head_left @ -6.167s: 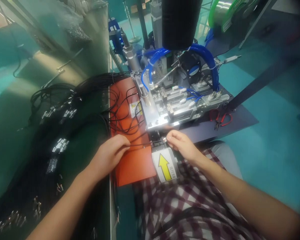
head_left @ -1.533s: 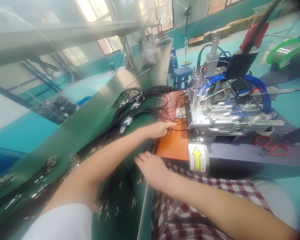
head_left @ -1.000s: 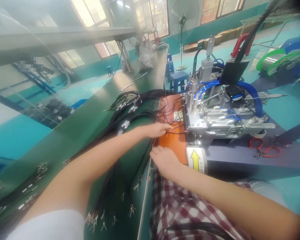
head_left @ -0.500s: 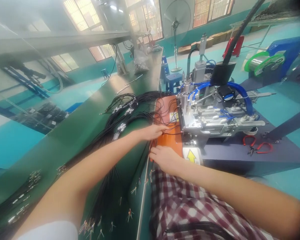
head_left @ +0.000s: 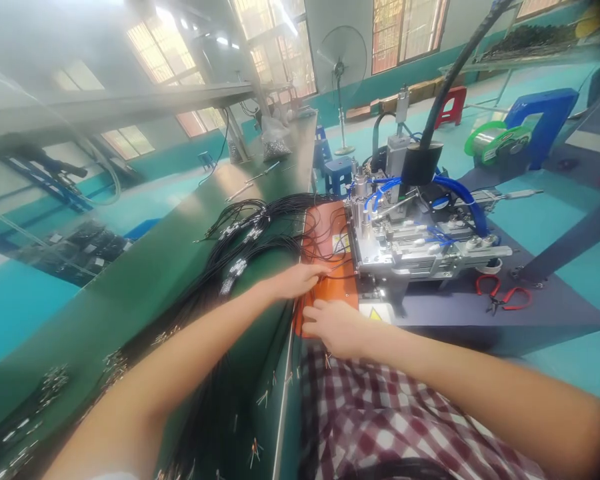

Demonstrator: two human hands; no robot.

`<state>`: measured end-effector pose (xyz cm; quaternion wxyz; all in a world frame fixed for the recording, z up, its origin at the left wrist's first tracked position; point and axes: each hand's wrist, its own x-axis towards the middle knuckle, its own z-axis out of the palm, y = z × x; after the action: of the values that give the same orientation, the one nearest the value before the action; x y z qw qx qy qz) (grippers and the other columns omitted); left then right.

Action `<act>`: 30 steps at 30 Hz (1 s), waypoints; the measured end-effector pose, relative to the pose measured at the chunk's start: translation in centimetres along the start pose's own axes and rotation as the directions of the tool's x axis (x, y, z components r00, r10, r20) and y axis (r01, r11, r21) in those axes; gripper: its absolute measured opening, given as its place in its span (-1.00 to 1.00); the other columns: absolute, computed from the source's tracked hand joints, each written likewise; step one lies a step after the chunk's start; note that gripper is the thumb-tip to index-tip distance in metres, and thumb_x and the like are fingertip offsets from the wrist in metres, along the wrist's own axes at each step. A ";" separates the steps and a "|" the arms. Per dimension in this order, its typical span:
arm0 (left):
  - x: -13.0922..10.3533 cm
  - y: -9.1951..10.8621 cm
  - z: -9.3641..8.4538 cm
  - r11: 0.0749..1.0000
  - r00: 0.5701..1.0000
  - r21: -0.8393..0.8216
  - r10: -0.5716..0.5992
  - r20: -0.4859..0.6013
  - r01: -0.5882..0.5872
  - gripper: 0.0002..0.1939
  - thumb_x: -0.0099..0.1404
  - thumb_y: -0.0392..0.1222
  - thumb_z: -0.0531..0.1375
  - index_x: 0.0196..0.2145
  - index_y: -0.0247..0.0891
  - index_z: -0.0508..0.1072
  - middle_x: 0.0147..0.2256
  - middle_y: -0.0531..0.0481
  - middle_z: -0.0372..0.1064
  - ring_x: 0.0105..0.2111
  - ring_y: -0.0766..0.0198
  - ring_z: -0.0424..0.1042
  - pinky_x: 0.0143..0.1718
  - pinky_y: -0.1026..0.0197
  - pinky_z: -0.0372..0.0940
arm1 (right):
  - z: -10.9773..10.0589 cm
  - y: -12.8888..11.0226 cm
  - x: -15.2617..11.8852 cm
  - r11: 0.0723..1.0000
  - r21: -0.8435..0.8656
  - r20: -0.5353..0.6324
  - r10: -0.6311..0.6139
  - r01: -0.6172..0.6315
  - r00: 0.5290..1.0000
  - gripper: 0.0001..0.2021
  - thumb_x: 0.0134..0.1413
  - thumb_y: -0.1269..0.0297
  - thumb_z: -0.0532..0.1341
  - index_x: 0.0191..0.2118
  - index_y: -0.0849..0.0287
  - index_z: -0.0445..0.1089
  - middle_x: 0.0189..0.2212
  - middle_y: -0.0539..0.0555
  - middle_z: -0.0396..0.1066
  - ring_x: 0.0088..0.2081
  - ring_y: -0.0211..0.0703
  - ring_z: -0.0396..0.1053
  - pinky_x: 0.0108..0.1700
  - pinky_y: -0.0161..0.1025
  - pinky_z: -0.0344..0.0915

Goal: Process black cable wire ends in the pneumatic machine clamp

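Observation:
My left hand (head_left: 303, 279) is closed on a thin black cable (head_left: 341, 276) over the orange plate (head_left: 330, 290), its fingertips pointing at the machine (head_left: 410, 247). Nearer to me, my right hand (head_left: 333, 325) rests at the plate's lower edge, fingers curled; whatever is between them is too small to make out. More black cables (head_left: 285, 203) run from the plate's far end onto the green table (head_left: 180, 230). Their stripped ends (head_left: 255, 452) hang near the table's edge.
Red-handled pliers (head_left: 503, 297) lie on the grey bench (head_left: 445, 310) right of the machine. Behind it stand a green wire spool (head_left: 500, 143), blue stools (head_left: 337, 175) and a fan (head_left: 339, 69). A clear bag (head_left: 275, 140) sits at the green table's far end.
The view has shifted slightly, so the machine appears further left. My left hand stays by the cable at the plate, and my right hand remains at the plate's near edge with slightly changed fingers.

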<state>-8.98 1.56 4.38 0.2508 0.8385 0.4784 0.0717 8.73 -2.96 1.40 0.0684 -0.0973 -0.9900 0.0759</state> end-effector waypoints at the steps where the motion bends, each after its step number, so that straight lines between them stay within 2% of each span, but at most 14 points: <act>1: -0.1 0.2 0.2 1.000 1.000 0.005 -0.004 -0.014 0.004 -0.55 0.28 -0.42 -0.04 0.06 -0.30 0.41 0.04 -0.07 0.43 0.01 0.25 0.42 0.10 0.19 0.25 | 0.0 0.2 -0.1 1.000 0.010 0.002 -0.016 0.016 1.000 -0.73 0.03 0.47 0.16 -0.12 0.15 0.41 -0.22 0.11 0.39 -0.23 -0.05 0.29 -0.38 -0.19 0.22; 5: -0.1 -0.1 0.6 0.998 0.994 0.035 -0.043 -0.102 0.047 -0.57 0.30 -0.44 -0.01 0.03 -0.21 0.43 -0.01 0.01 0.46 -0.04 0.31 0.44 0.03 0.25 0.30 | -0.5 0.6 -0.4 0.998 0.052 -0.013 -0.033 0.033 0.999 -0.73 0.08 0.49 0.12 -0.09 0.16 0.39 -0.27 0.09 0.40 -0.26 -0.09 0.29 -0.35 -0.20 0.21; 8: 0.0 -1.8 0.0 0.980 0.956 0.094 -0.146 -0.256 0.175 -0.69 0.36 -0.35 0.05 0.02 -0.24 0.41 -0.04 -0.05 0.45 -0.09 0.26 0.45 -0.02 0.13 0.35 | -0.9 0.4 -0.8 0.997 0.078 -0.043 0.005 -0.002 0.999 -0.71 0.04 0.53 0.15 -0.12 0.13 0.43 -0.23 0.10 0.37 -0.26 -0.11 0.29 -0.32 -0.21 0.22; 10: -0.1 -3.6 -0.9 0.935 0.883 0.142 -0.245 -0.400 0.324 -0.71 0.38 -0.21 0.11 0.04 -0.29 0.37 0.00 -0.13 0.38 -0.08 0.18 0.43 -0.05 0.01 0.36 | -1.0 0.0 -1.0 0.994 0.090 -0.072 0.061 -0.055 0.996 -0.77 0.06 0.54 0.14 -0.21 0.15 0.46 -0.21 0.12 0.36 -0.25 -0.11 0.29 -0.31 -0.21 0.22; 13: -0.7 -6.7 -2.4 0.789 0.714 0.190 -0.389 -0.582 0.585 -0.62 0.35 -0.11 0.16 0.07 -0.27 0.32 0.08 -0.17 0.27 0.01 0.07 0.35 0.00 -0.11 0.31 | -0.6 -0.7 -1.4 0.983 0.111 -0.122 0.157 -0.144 0.980 -0.81 0.14 0.50 0.09 -0.27 0.21 0.45 -0.20 0.14 0.35 -0.24 -0.09 0.30 -0.28 -0.20 0.24; 15: -1.3 -8.5 -3.0 0.674 0.620 0.204 -0.462 -0.634 0.710 -0.60 0.34 -0.10 0.17 0.09 -0.27 0.31 0.09 -0.17 0.25 0.03 0.04 0.33 0.01 -0.14 0.30 | -0.2 -1.1 -1.6 0.975 0.125 -0.149 0.199 -0.181 0.969 -0.80 0.15 0.52 0.07 -0.24 0.22 0.43 -0.15 0.15 0.34 -0.20 -0.08 0.29 -0.23 -0.19 0.26; 17: -1.5 -9.9 -3.2 0.589 0.573 0.227 -0.506 -0.644 0.776 -0.60 0.34 -0.10 0.17 0.09 -0.27 0.31 0.07 -0.17 0.27 0.01 0.05 0.34 0.00 -0.13 0.31 | 0.2 -1.4 -1.9 0.968 0.150 -0.179 0.226 -0.201 0.957 -0.78 0.10 0.57 0.08 -0.23 0.22 0.41 -0.12 0.15 0.32 -0.19 -0.10 0.28 -0.21 -0.20 0.26; 19: -1.4 -10.9 -3.2 0.540 0.559 0.256 -0.526 -0.641 0.802 -0.61 0.35 -0.09 0.16 0.08 -0.27 0.32 0.06 -0.17 0.29 0.00 0.06 0.35 -0.01 -0.11 0.32 | 0.5 -1.5 -2.3 0.954 0.205 -0.226 0.264 -0.219 0.938 -0.77 0.05 0.62 0.07 -0.27 0.22 0.39 -0.15 0.13 0.30 -0.24 -0.14 0.26 -0.25 -0.24 0.24; 23: -0.3 -11.6 -3.0 0.501 0.556 0.290 -0.538 -0.634 0.816 -0.65 0.36 -0.09 0.14 0.04 -0.27 0.35 0.04 -0.15 0.31 -0.03 0.10 0.37 -0.04 -0.07 0.34 | 0.7 -1.3 -3.6 0.909 0.309 -0.326 0.379 -0.281 0.866 -0.77 0.05 0.64 0.05 -0.38 0.21 0.35 -0.31 0.09 0.26 -0.37 -0.19 0.17 -0.35 -0.26 0.15; 30: 1.6 -11.3 -2.6 0.536 0.570 0.269 -0.543 -0.616 0.800 -0.65 0.36 -0.08 0.14 0.04 -0.27 0.35 0.02 -0.15 0.32 -0.05 0.11 0.38 -0.05 -0.05 0.35 | 0.3 -0.8 -5.7 0.855 0.437 -0.399 0.463 -0.280 0.791 -0.78 0.07 0.60 0.07 -0.24 0.19 0.36 -0.33 0.06 0.26 -0.35 -0.15 0.18 -0.32 -0.20 0.09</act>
<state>-17.78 8.50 0.93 -0.1006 0.5679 0.8164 0.0296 14.06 -4.89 0.59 0.3169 -0.2953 -0.8692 0.2384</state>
